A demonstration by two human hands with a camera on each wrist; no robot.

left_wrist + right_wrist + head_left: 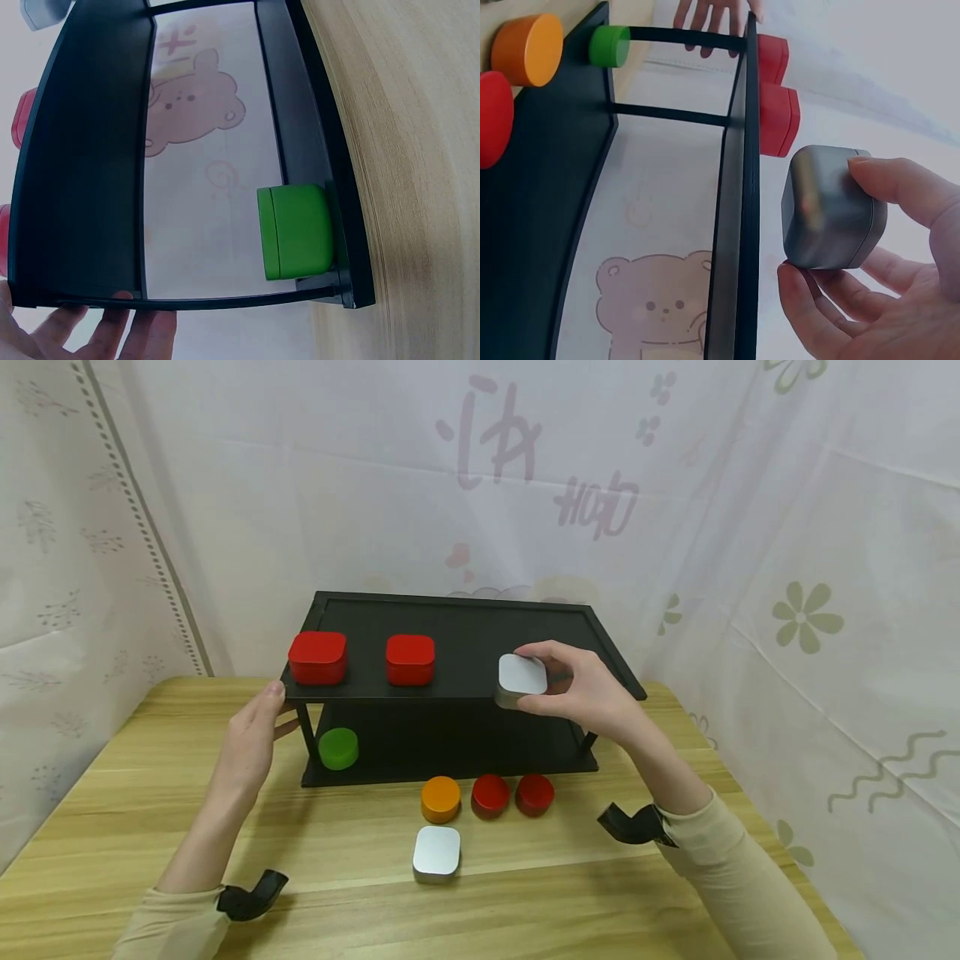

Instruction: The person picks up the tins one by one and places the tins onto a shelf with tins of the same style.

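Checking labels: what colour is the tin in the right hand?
The tin in the right hand is silver-grey; it shows best in the right wrist view.

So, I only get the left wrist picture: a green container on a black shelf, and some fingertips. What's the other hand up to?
Observer: The right hand holds a silver box between thumb and fingers.
Visitor: Is that the only silver one?
Observer: No, another silver box stands on the table.
Visitor: Anything round on the table too?
Observer: Yes, a row of three: a round orange container, with two round red containers to its right in the head view.
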